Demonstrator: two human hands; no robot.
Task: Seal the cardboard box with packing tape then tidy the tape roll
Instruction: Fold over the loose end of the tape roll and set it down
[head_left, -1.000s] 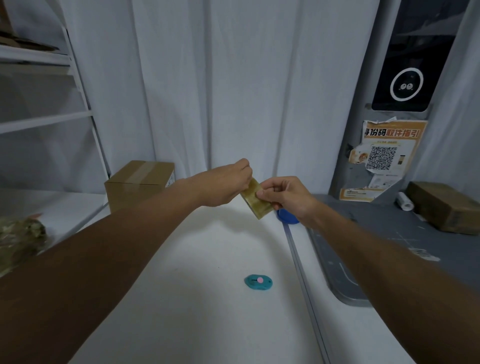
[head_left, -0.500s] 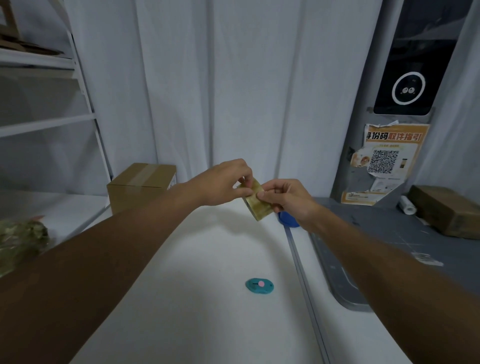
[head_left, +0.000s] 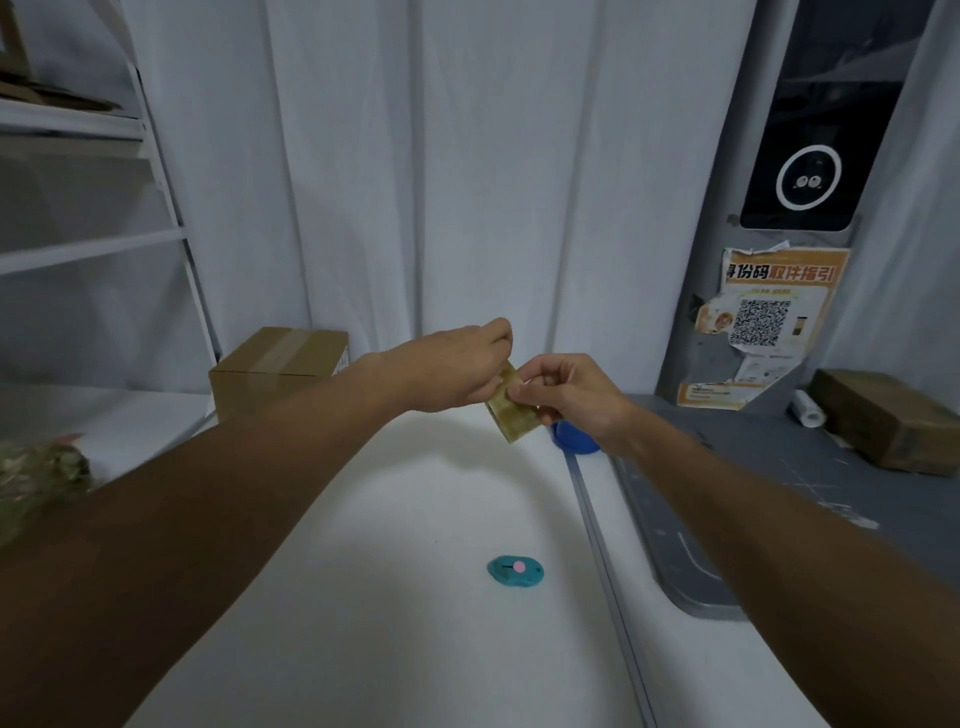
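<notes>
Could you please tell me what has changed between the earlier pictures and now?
Very little moved. The left hand only shifted its fingertips slightly at the upper end of the yellowish tape; the right hand kept pinching it. Nothing was newly taken or let go. The taped cardboard box and the teal cutter stayed put.

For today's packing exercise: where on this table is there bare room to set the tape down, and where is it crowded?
Free: the white table between the left forearm and the teal cutter; the grey mat between the right forearm and the brown parcel. Crowded: beneath the left hand and right hand, pinching the tape near a blue object.
</notes>
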